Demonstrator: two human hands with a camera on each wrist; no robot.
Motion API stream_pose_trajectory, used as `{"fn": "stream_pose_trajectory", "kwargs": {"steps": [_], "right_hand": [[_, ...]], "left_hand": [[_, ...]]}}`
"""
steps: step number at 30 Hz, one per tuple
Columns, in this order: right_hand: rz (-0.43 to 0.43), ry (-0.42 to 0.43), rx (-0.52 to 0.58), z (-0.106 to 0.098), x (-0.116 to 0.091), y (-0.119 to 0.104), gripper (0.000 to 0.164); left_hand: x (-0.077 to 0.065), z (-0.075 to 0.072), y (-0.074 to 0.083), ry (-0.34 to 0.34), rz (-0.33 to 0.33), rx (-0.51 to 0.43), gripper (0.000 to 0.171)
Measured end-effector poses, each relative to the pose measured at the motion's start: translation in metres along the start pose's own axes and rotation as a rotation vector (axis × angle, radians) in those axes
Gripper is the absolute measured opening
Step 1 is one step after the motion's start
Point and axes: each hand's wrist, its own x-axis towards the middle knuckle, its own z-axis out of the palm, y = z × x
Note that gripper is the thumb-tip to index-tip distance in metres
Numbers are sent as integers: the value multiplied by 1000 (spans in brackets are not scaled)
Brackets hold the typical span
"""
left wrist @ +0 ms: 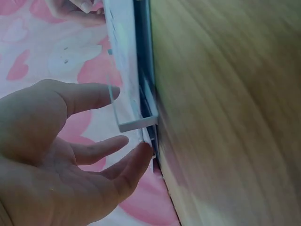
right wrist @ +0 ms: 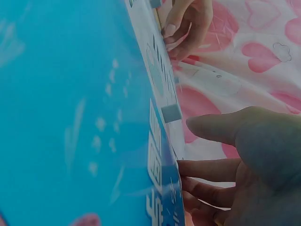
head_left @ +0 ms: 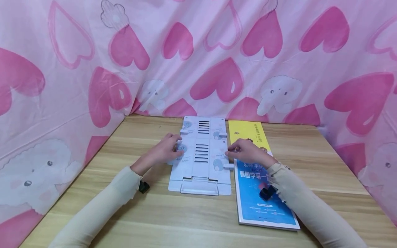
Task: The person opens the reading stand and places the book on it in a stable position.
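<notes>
A white book stand [head_left: 186, 168] with slots and printed cartoon animals lies folded flat on the table. My left hand [head_left: 165, 148] is at its left edge, thumb apart from the loosely bent fingers. In the left wrist view, the fingertips [left wrist: 145, 153] are right at the stand's edge, beside a protruding side tab [left wrist: 136, 124]. Over the opposite edge is my right hand [head_left: 246, 151], its thumb raised near another tab [right wrist: 171, 113]. Its fingers reach down by the edge of a blue book [head_left: 257, 203], partly covered by the right forearm.
A yellow book [head_left: 245, 127] lies behind the blue one, to the right of the stand. The wooden table [head_left: 149, 220] runs back to a pink curtain [head_left: 198, 69] with hearts, which also hangs along both sides.
</notes>
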Motion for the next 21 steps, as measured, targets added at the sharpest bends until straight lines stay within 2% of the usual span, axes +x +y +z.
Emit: {"fn": "stream_pose_trajectory", "kwargs": {"steps": [11,16,21], "right_hand": [[3,-2,38,5,5,-1,40],[64,34,70,5,1,-2,39],[65,78,146,-1,1,0,31]], "left_hand": [[7,-2,-9,-35,-22,-76,59],[5,-3,-10,0,-8,-118,59],[3,-9,-5,74,22,-196,67]]}}
